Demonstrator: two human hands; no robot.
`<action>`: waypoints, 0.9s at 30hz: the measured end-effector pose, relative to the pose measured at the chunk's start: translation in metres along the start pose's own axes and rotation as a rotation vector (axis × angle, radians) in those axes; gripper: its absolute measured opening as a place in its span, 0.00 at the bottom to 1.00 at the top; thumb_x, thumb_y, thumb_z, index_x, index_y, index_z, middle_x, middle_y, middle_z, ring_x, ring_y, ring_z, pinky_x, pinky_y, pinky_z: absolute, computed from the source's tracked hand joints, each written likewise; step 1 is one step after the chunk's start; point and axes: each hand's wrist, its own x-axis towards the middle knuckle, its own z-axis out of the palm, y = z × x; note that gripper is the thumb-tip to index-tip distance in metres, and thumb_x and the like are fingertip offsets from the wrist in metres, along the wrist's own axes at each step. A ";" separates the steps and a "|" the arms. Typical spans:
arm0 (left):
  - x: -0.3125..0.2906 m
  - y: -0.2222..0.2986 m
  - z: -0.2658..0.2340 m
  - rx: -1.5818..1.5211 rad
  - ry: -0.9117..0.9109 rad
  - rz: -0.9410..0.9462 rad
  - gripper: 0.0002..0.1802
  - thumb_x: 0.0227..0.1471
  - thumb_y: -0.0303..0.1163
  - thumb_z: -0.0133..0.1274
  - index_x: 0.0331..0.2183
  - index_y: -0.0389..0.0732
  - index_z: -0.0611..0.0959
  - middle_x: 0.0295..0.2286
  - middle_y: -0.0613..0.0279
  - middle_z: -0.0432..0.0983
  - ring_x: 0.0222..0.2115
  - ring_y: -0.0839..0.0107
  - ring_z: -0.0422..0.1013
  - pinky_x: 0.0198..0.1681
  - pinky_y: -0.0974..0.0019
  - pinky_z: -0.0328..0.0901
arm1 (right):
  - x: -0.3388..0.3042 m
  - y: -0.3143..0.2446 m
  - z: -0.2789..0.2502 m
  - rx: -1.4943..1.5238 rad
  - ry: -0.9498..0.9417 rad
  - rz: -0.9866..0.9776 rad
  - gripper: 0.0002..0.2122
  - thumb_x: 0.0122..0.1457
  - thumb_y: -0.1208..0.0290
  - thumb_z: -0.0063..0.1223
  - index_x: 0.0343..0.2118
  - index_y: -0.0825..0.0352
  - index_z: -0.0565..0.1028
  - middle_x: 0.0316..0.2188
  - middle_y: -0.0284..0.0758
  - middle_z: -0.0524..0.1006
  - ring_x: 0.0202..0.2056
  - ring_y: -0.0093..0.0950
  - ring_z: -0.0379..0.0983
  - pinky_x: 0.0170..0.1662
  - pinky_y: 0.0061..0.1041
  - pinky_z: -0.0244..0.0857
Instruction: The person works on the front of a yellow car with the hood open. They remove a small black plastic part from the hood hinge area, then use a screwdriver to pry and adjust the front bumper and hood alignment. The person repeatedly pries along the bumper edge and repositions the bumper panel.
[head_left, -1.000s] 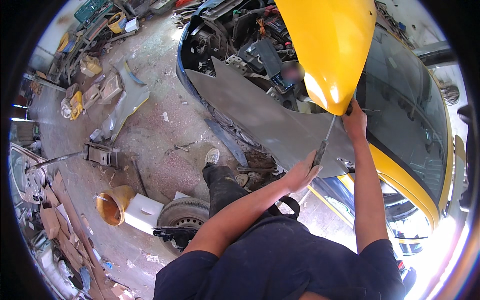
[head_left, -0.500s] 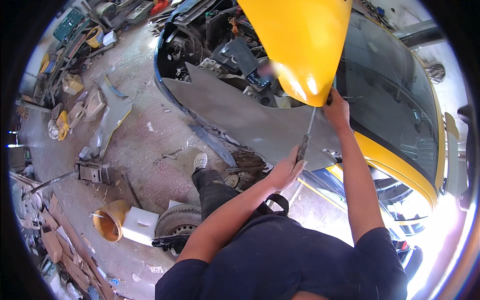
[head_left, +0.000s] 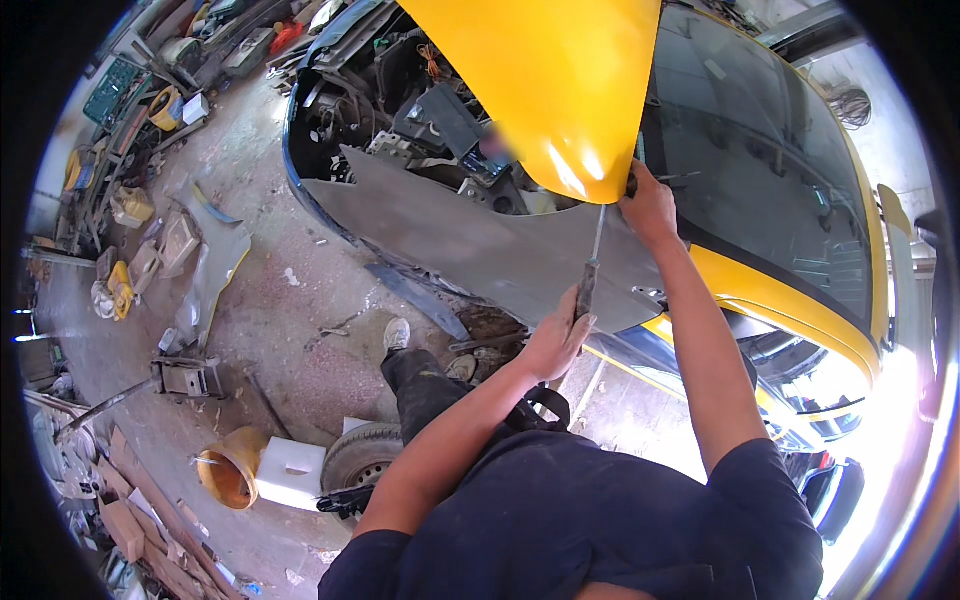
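My left hand (head_left: pixel 556 340) is closed around the dark handle of a long screwdriver (head_left: pixel 587 288). Its thin metal shaft points up to the lower corner of a raised yellow car hood (head_left: pixel 570 90), where the tip is out of sight. Fingers curled, my right hand (head_left: pixel 652 208) is at the hood's edge beside that corner. A small dark piece shows at its fingertips, too hidden to name. Below the hood lies a dull grey front fender (head_left: pixel 450 225), with the engine bay (head_left: pixel 440 120) exposed behind it.
The windshield (head_left: pixel 745 150) and a yellow door frame are to the right. On the floor at left are a loose fender panel (head_left: pixel 215 270), a floor jack (head_left: pixel 188 378), an orange bucket (head_left: pixel 232 470), a white block (head_left: pixel 292 470) and a wheel (head_left: pixel 360 455). Cardboard (head_left: pixel 125 525) lies lower left.
My view has shifted, so the car and both hands appear farther left. Both hands keep about the same places at the hood's corner, and the screwdriver stays in my left hand.
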 end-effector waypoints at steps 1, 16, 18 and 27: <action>0.000 0.000 0.000 -0.015 0.002 0.001 0.38 0.76 0.44 0.46 0.74 0.36 0.53 0.26 0.50 0.79 0.25 0.54 0.79 0.33 0.52 0.72 | -0.001 0.000 0.000 -0.013 -0.005 0.022 0.36 0.58 0.70 0.68 0.71 0.53 0.70 0.48 0.50 0.86 0.51 0.52 0.83 0.57 0.51 0.75; 0.001 -0.006 0.001 0.041 0.022 0.012 0.37 0.75 0.45 0.47 0.72 0.35 0.56 0.33 0.40 0.80 0.35 0.43 0.78 0.40 0.47 0.71 | -0.001 0.000 0.000 0.012 -0.004 0.020 0.34 0.59 0.73 0.65 0.71 0.53 0.71 0.51 0.49 0.86 0.53 0.50 0.83 0.59 0.47 0.75; 0.001 -0.007 0.001 0.047 0.029 0.014 0.37 0.75 0.47 0.47 0.72 0.36 0.57 0.35 0.32 0.81 0.39 0.31 0.80 0.44 0.41 0.71 | -0.002 0.002 0.003 0.059 0.031 -0.012 0.35 0.59 0.73 0.66 0.71 0.53 0.71 0.50 0.48 0.86 0.53 0.50 0.83 0.59 0.47 0.75; -0.001 0.001 -0.001 0.014 -0.002 -0.042 0.37 0.75 0.47 0.46 0.72 0.36 0.56 0.32 0.36 0.81 0.35 0.36 0.80 0.42 0.43 0.72 | 0.002 0.003 0.002 -0.027 -0.022 0.022 0.34 0.59 0.73 0.67 0.71 0.55 0.71 0.49 0.51 0.86 0.52 0.51 0.83 0.59 0.47 0.76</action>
